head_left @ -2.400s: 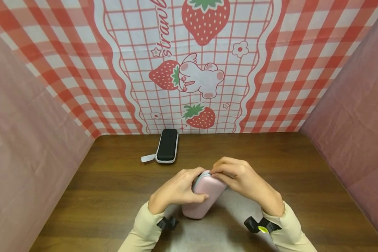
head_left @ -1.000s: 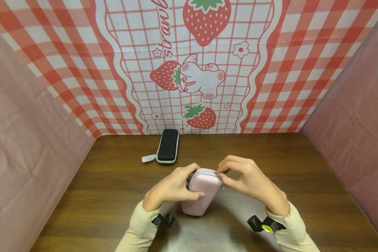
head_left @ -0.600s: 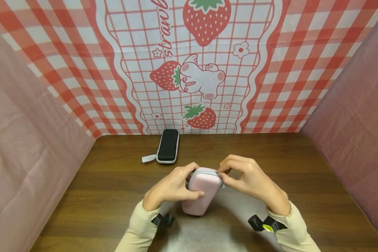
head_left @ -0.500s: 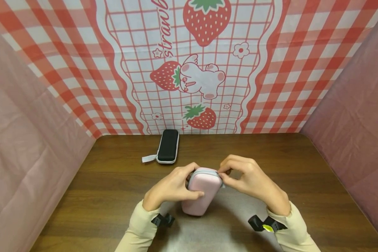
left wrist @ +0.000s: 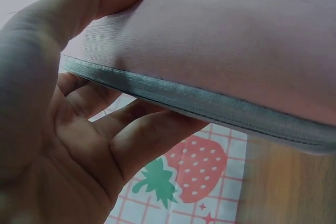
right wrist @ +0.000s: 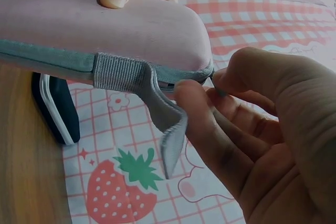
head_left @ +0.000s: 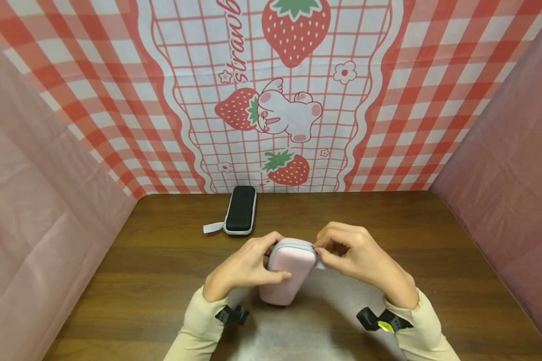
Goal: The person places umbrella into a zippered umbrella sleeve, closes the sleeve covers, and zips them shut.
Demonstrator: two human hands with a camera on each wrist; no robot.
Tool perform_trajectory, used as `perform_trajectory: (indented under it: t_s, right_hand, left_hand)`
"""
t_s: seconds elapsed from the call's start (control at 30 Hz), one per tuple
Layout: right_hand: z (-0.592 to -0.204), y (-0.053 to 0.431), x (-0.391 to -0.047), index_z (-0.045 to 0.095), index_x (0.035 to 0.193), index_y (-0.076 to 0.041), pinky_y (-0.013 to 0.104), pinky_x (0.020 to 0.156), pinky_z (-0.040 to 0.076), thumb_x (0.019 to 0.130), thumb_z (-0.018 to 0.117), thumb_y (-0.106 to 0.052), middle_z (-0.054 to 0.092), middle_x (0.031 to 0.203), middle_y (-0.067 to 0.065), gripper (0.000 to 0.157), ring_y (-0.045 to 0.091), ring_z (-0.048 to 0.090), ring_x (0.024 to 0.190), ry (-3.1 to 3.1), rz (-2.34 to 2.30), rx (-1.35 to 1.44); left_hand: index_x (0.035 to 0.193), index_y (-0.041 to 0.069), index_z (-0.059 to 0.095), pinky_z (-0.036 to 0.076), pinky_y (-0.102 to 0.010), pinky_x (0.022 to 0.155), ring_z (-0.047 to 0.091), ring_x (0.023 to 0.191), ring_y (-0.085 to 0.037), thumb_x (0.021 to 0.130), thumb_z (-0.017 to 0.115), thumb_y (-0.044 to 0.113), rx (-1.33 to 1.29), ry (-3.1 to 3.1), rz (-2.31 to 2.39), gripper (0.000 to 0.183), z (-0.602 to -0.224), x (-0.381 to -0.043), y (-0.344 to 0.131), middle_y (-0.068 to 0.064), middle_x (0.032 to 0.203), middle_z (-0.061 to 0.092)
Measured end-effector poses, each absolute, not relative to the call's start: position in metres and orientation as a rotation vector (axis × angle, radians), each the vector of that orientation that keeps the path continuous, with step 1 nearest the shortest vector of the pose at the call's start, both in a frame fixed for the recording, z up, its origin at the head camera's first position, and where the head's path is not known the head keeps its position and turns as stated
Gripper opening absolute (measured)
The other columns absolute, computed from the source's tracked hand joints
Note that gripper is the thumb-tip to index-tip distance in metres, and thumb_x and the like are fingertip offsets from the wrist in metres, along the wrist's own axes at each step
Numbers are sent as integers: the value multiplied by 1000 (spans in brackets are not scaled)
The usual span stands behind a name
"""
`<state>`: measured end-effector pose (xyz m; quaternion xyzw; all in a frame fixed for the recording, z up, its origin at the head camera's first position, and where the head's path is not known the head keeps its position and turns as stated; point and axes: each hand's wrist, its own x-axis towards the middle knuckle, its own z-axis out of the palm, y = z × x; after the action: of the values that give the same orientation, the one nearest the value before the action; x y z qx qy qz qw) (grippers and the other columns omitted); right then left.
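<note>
A pink zippered case (head_left: 293, 265) with a grey zipper band stands tilted above the table. My left hand (head_left: 244, 265) grips it from the left, thumb on the pink face and fingers behind, as the left wrist view shows on the case (left wrist: 220, 40). At its upper right corner my right hand (head_left: 354, 253) pinches the zipper at the edge. In the right wrist view, the thumb and forefinger of that hand (right wrist: 262, 124) meet at the zipper's corner, largely covering the pull. A grey ribbon loop (right wrist: 165, 119) hangs from the case's side.
Behind the hands, a black case (head_left: 241, 208) with white trim and a pale strap lies on the wooden table (head_left: 162, 281). A strawberry-print cloth (head_left: 293, 115) rises at the back, with pink cloth walls (head_left: 510, 175) on both sides.
From 2.4 seconds ago, my right hand has moved right along the case's top edge, pinching the zipper. The case has turned and shifted slightly left. In the last half second little moved.
</note>
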<state>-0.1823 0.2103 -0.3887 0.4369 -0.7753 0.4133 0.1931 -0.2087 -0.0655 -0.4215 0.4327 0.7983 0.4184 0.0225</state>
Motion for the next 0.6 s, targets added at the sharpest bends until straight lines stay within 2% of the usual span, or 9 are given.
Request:
perform_trajectory:
  t_s: [0.17, 0.37, 0.6]
  right_hand:
    - [-389, 211, -182, 72, 89, -12, 14, 59, 52, 78, 76, 10, 70, 91, -2, 25, 4, 64, 71, -2195, 1162, 1217]
    - [-387, 211, -182, 71, 88, -9, 15, 62, 54, 90, 72, -4, 70, 91, -2, 6, 6, 66, 73, -2187, 1176, 1241]
    - [-385, 212, -181, 69, 89, -10, 15, 60, 53, 75, 74, 14, 69, 90, -1, 28, 5, 64, 72, -2191, 1163, 1253]
  left_hand:
    - [121, 11, 59, 58, -21, 73, 69, 87, -6, 83, 85, 22, 1347, 2457, 1313, 48, -421, -209, -66, -3, 102, 73]
    - [121, 10, 59, 58, -21, 74, 69, 89, -6, 83, 85, 22, 1376, 2452, 1319, 47, -422, -210, -65, -4, 102, 73]
    - [121, 10, 59, 58, -21, 72, 68, 87, -6, 83, 84, 20, 1384, 2437, 1336, 47, -423, -210, -65, -4, 102, 72]
